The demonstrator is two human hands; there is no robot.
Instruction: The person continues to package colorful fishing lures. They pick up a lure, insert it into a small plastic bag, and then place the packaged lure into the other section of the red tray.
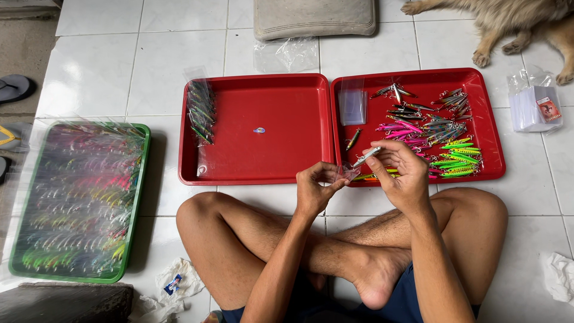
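Observation:
My left hand [315, 183] pinches a small clear plastic sleeve [345, 172] at its mouth. My right hand [399, 168] holds a slim silver fishing lure [366, 157] with its tip pointing into the sleeve. Both hands hover over the near edge between two red trays. The right red tray [487, 125] carries several loose lures [433, 128] in pink, green, yellow and silver, plus a stack of clear sleeves [353, 106]. The left red tray [281, 128] holds a row of bagged lures [200, 110] on its left side and one small lure [259, 130] in the middle.
A green tray [139, 197] full of bagged lures lies at the left. My crossed legs [335, 251] sit below the trays. An animal's paws [508, 36] rest at the top right beside a pack of white cards [534, 106]. A grey cushion [315, 18] lies at the top.

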